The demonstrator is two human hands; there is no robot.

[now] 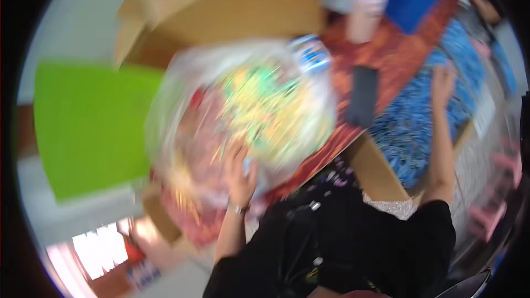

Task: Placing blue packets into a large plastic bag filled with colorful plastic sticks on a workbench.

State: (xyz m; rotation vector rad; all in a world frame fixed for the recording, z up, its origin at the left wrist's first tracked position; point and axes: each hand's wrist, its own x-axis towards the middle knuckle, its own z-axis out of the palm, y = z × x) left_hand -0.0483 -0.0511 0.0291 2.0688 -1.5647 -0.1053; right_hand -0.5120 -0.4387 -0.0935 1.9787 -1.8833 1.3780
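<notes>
Motion smears the whole picture. My left hand is at the near edge of a big clear plastic bag, fingers stretched and thumb apart. A small pale-blue patch shows beside the thumb; I cannot make out what it is. In the bag lies a heap of small thin yellow, green and orange pieces. My right hand reaches over many small blue pieces in an open cardboard box on the right. Its fingers are too blurred to show whether they hold anything.
A large cardboard box stands behind the bag. Left is a bright green panel. A dark flat rectangular object and a pale pink cup rest on the red-patterned table cover. Pink stools stand at right.
</notes>
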